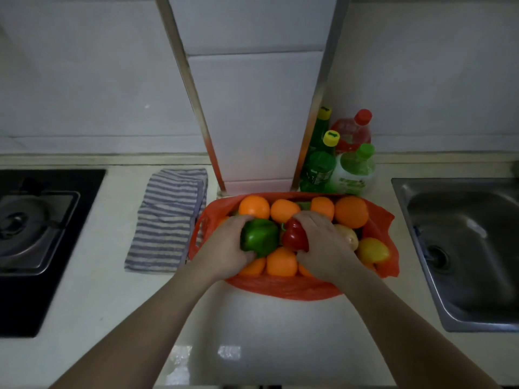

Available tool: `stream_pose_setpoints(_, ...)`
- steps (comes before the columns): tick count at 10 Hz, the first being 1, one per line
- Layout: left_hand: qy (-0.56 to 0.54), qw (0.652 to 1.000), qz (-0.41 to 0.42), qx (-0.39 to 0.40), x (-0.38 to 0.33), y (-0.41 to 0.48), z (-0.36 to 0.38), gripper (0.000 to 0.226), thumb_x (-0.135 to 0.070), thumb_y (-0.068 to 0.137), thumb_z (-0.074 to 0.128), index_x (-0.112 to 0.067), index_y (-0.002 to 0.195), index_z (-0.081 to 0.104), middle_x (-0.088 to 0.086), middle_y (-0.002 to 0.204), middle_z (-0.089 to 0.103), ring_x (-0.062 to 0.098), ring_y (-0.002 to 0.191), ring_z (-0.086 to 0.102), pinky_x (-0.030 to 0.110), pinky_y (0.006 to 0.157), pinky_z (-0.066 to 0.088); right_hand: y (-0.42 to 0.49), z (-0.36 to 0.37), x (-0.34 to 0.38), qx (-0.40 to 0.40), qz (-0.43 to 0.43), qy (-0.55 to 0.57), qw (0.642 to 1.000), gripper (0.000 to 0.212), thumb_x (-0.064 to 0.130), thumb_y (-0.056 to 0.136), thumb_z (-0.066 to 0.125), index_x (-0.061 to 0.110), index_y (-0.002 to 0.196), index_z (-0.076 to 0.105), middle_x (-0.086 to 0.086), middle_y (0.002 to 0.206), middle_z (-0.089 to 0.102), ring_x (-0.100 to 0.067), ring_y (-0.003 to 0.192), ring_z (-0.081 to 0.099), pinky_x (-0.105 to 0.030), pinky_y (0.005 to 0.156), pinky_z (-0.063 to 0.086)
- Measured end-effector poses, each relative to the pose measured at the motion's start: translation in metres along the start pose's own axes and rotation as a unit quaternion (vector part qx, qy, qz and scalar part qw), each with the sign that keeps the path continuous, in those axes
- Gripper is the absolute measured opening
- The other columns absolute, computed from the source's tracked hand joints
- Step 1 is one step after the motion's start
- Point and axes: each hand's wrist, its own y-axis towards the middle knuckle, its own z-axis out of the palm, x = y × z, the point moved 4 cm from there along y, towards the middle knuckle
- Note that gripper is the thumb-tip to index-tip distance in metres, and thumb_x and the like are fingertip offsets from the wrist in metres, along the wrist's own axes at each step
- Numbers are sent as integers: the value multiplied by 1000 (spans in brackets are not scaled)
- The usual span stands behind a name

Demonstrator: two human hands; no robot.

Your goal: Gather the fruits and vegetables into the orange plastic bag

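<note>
Counter [252, 318], hands [224, 249] [323, 242] curled rnd 2 peppers [259, 237] [295, 237]

We record one orange plastic bag [280, 287], lying open, its mouth spread wide. Contents: several oranges [351, 211] (round, glossy) along far and near sides; one yellow lemon [372, 249] at the right edge; a green bell pepper [259, 238] and a red bell pepper [295, 238] side by side on top.
</note>
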Motion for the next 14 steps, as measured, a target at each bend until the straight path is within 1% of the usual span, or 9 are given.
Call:
stream_pose_setpoints(1, -3, 1000, -10, -2, 2, 1, 5, 83, -22, 71, 79, -21, 144, 38, 4, 140, 46, 20, 127, 45, 26, 102, 35, 2, 3, -2, 10, -16, 3, 1000, 76, 14, 76, 63, 21, 145, 31, 2, 149, 32, -16, 135, 26, -18, 98, 22)
stream_pose_setpoints(2, -1, 1000, -7, -2, 2, 4, 6, 82, -19, 72, 77, -21, 144, 38, 4, 142, 45, 20, 128, 44, 22, 101, 32, 2, 4, -5, 6, -20, 9, 1000, 77, 12, 74, 62, 20, 144, 33, 2, 148, 33, -16, 136, 27, -17, 99, 19)
stream_pose_setpoints(3, 2, 1000, -4, 2, 1, 8, 7, 81, -17, 74, 75, -21, 145, 37, 4, 145, 42, 20, 132, 41, 22, 103, 29, 2, 5, -7, 4, -25, 14, 1000, 75, 10, 73, 61, 19, 143, 34, 1, 146, 36, -17, 134, 29, -19, 103, 21)
stream_pose_setpoints(4, 9, 1000, -5, 10, 3, 9, 10, 83, -18, 75, 73, -21, 148, 33, 3, 153, 29, 21, 139, 32, 26, 110, 27, 1, 8, -7, 11, -26, 16, 999, 76, 8, 74, 60, 18, 144, 33, 0, 148, 35, -19, 136, 29, -26, 108, 26)
stream_pose_setpoints(5, 11, 1000, -5, 6, 5, 9, 11, 83, -20, 77, 71, -21, 149, 30, 1, 152, 25, 20, 138, 32, 25, 108, 29, 1, 11, -7, 16, -24, 18, 999, 77, 8, 74, 59, 18, 145, 31, -1, 149, 34, -20, 138, 27, -29, 112, 26)
stream_pose_setpoints(6, 16, 1000, 4, 7, 4, 9, 10, 83, -20, 77, 70, -21, 150, 30, 0, 150, 27, 20, 135, 36, 23, 106, 30, 0, 12, -7, 17, -21, 18, 999, 78, 8, 74, 58, 19, 146, 31, 0, 151, 32, -19, 139, 26, -31, 114, 25)
stream_pose_setpoints(9, 8, 1000, 17, -11, 6, 11, 9, 82, -19, 74, 74, -20, 147, 36, 2, 148, 38, 19, 135, 38, 32, 112, 33, 0, 21, -12, 24, -10, 26, 999, 79, 10, 76, 57, 21, 148, 27, 0, 155, 27, -20, 142, 21, -38, 116, 23)
stream_pose_setpoints(12, 20, 999, 25, -10, 1, 10, 7, 83, -19, 75, 75, -21, 147, 35, 0, 148, 37, 18, 134, 38, 27, 110, 31, 0, 21, -11, 28, -7, 31, 999, 79, 9, 77, 57, 22, 148, 27, 1, 156, 24, -20, 143, 19, -39, 116, 23)
stream_pose_setpoints(14, 29, 1000, 5, -4, -3, 9, 3, 83, -23, 77, 75, -22, 148, 32, 0, 151, 33, 18, 136, 36, 30, 111, 33, 0, 17, -13, 17, -2, 37, 999, 78, 9, 76, 57, 21, 148, 28, 1, 155, 25, -20, 143, 20, -39, 116, 23)
